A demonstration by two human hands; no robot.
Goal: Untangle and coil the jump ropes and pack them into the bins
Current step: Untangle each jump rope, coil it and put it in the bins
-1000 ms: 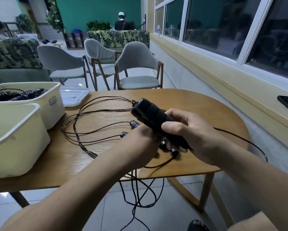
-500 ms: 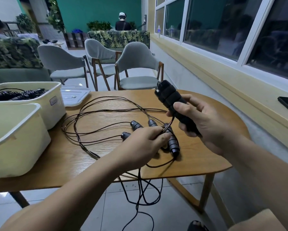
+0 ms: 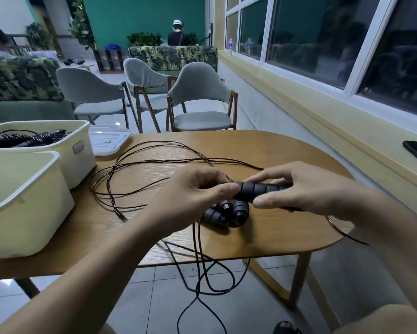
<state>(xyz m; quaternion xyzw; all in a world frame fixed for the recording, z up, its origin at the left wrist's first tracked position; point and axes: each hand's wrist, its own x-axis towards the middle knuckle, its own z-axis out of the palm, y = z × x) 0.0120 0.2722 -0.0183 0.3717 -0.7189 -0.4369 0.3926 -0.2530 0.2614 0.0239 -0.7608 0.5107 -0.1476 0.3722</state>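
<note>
at the table's front edge the black cords (image 3: 202, 273) drop in loops toward the floor, their lowest end cut off by the frame. above, the left hand (image 3: 193, 196) and right hand (image 3: 306, 189) both grip one ribbed handle (image 3: 258, 190), held level just over the wooden table (image 3: 287, 239). the left thumb presses its left end, fingers curled over. the right thumb and forefinger pinch its middle, and the palm hides its far end, so where its cord joins cannot be seen. it is black, ringed with rounded ridges. just beneath, loose handles (image 3: 231, 213) lie bunched, partly hidden. beyond, more cord sprawls in wide loops. at left sit the near bin (image 3: 22, 206), cut off, and the far bin (image 3: 79, 150) holding coiled ropes (image 3: 34, 138).
</note>
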